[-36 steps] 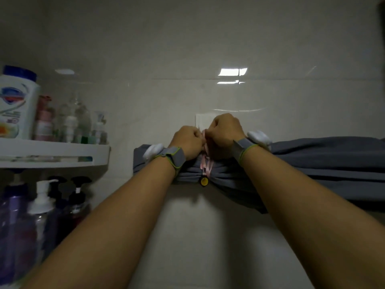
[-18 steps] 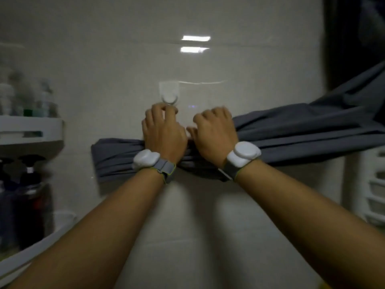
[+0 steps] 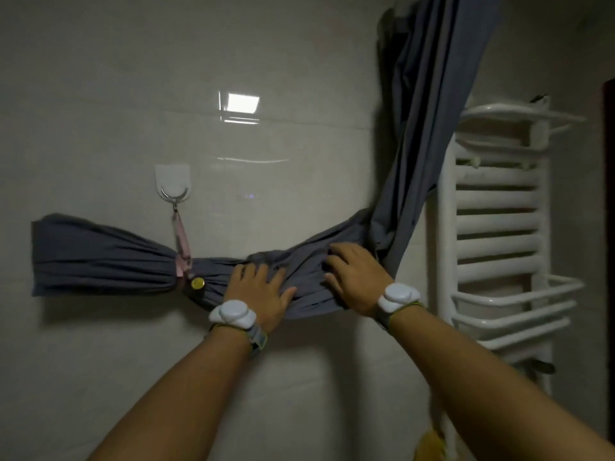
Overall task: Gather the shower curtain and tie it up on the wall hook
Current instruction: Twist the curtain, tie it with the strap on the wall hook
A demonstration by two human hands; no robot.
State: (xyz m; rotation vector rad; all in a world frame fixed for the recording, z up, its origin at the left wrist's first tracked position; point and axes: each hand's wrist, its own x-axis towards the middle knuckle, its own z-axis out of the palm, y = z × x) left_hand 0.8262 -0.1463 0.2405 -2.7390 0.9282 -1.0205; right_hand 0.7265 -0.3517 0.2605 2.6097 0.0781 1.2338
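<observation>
The grey shower curtain [image 3: 100, 257] is bunched into a horizontal bundle against the tiled wall and rises to the upper right. A pink strap [image 3: 181, 242] with a yellow button [image 3: 197, 283] cinches the bundle and hangs from the metal wall hook [image 3: 174, 194] on its white adhesive plate. My left hand [image 3: 258, 292] lies flat on the bundle just right of the strap, fingers spread. My right hand [image 3: 354, 277] rests on the folds further right, fingers apart. Neither hand grips the cloth.
A white towel radiator [image 3: 496, 227] is mounted on the wall at the right, close beside the hanging part of the curtain. Something yellow [image 3: 429, 444] shows at the bottom right. Plain glossy tiles cover the wall [image 3: 266, 61].
Both hands have left the strap and hook and slid right along the bundle, now lying flat on it. The strap now hangs on the hook. The camera view has swung right.
</observation>
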